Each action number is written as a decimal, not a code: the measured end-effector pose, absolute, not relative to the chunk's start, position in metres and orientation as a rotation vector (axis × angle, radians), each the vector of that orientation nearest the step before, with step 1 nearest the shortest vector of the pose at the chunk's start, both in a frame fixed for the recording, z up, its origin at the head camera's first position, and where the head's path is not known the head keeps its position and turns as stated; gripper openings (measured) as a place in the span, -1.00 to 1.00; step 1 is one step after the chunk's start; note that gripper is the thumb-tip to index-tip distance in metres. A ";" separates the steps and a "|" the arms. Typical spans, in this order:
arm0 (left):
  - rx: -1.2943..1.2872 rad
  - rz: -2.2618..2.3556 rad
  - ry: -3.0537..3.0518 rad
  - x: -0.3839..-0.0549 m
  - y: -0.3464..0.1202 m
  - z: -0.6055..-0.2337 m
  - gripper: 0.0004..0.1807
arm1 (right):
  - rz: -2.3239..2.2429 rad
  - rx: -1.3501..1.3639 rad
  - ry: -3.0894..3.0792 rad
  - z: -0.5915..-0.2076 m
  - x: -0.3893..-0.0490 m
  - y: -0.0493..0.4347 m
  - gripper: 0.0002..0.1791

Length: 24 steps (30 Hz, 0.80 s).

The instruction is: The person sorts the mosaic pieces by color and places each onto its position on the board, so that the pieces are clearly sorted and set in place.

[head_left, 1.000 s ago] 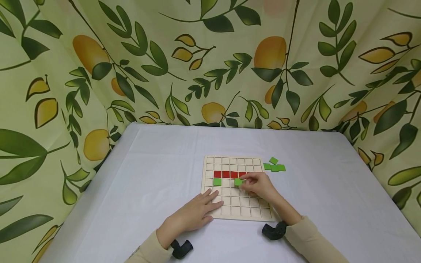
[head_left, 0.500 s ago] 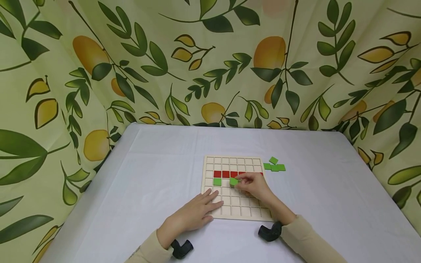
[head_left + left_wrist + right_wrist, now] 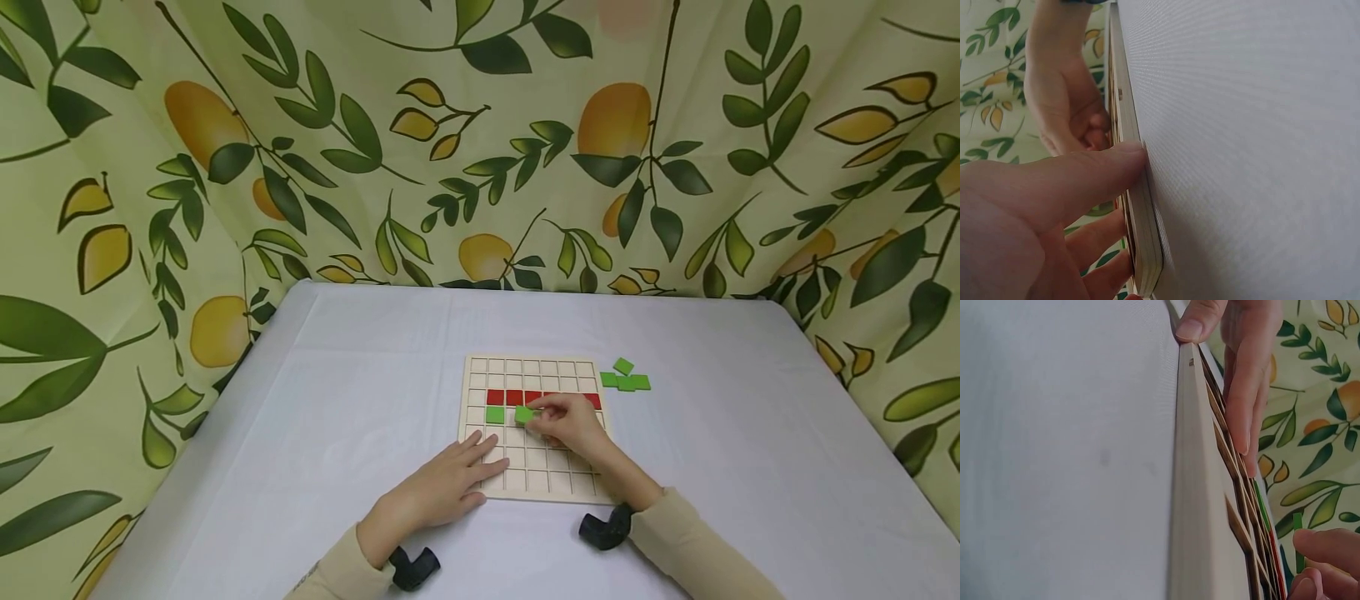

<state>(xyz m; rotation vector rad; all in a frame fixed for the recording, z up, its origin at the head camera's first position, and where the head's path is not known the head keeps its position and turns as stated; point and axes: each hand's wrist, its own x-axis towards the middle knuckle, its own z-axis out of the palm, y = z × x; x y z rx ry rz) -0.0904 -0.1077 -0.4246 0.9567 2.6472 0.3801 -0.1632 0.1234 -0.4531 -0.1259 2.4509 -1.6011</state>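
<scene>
A wooden grid board (image 3: 517, 487) lies on the table with a row of red square tiles (image 3: 496, 397) set across it. One green tile (image 3: 495, 414) sits in the row below, at the left. My right hand (image 3: 566, 423) pinches another green tile (image 3: 524, 415) between thumb and fingertips over that same row, a little right of the first. In the right wrist view the held tile (image 3: 1298, 540) stands above the board. My left hand (image 3: 442, 482) lies with fingers spread on the board's lower left corner. Its thumb (image 3: 1129, 150) presses the front edge in the left wrist view.
Several loose green tiles (image 3: 626, 382) lie on the white tablecloth (image 3: 360, 375) past the board's upper right corner. Black wrist-worn devices (image 3: 415, 570) hang beneath both forearms. A leaf-patterned curtain (image 3: 480, 167) rises behind the table.
My right hand has slid left over the board with the pinched green tile, uncovering the right end of the red row. The left hand has stayed where it was.
</scene>
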 end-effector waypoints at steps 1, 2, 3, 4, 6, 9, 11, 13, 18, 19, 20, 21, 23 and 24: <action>0.957 0.379 2.647 -0.090 -0.108 -0.425 -0.44 | -1.595 -0.127 2.455 -0.453 -0.163 0.123 -0.71; 0.958 0.378 2.648 -0.090 -0.108 -0.425 -0.44 | -1.595 -0.126 2.457 -0.454 -0.163 0.122 -0.71; 0.959 0.376 2.649 -0.090 -0.108 -0.425 -0.44 | -1.592 -0.128 2.460 -0.454 -0.163 0.121 -0.71; 0.961 0.374 2.650 -0.090 -0.108 -0.426 -0.44 | -1.589 -0.129 2.464 -0.454 -0.164 0.121 -0.72; 0.964 0.373 2.650 -0.090 -0.108 -0.426 -0.44 | -1.578 -0.140 2.481 -0.453 -0.164 0.120 -0.72; 0.964 0.379 2.651 -0.090 -0.108 -0.426 -0.44 | -1.563 -0.171 2.516 -0.454 -0.164 0.118 -0.72; 0.962 0.383 2.650 -0.090 -0.108 -0.426 -0.44 | -1.547 -0.185 2.535 -0.454 -0.164 0.116 -0.72; 0.960 0.385 2.649 -0.090 -0.108 -0.426 -0.44 | -1.530 -0.193 2.546 -0.454 -0.164 0.114 -0.72; 0.959 0.387 2.648 -0.091 -0.109 -0.427 -0.44 | -1.478 -0.202 2.578 -0.452 -0.164 0.110 -0.73; 0.960 0.387 2.648 -0.091 -0.109 -0.427 -0.44 | -1.469 -0.207 2.584 -0.452 -0.164 0.110 -0.73; 0.963 0.385 2.649 -0.091 -0.109 -0.427 -0.44 | -1.463 -0.212 2.590 -0.452 -0.165 0.109 -0.73; 0.965 0.383 2.650 -0.091 -0.109 -0.427 -0.44 | -1.457 -0.215 2.594 -0.451 -0.165 0.109 -0.73; 0.970 0.381 2.653 -0.091 -0.109 -0.427 -0.44 | -1.443 -0.218 2.603 -0.451 -0.165 0.108 -0.73; 0.971 0.381 2.653 -0.091 -0.109 -0.427 -0.44 | -1.433 -0.218 2.608 -0.450 -0.165 0.107 -0.73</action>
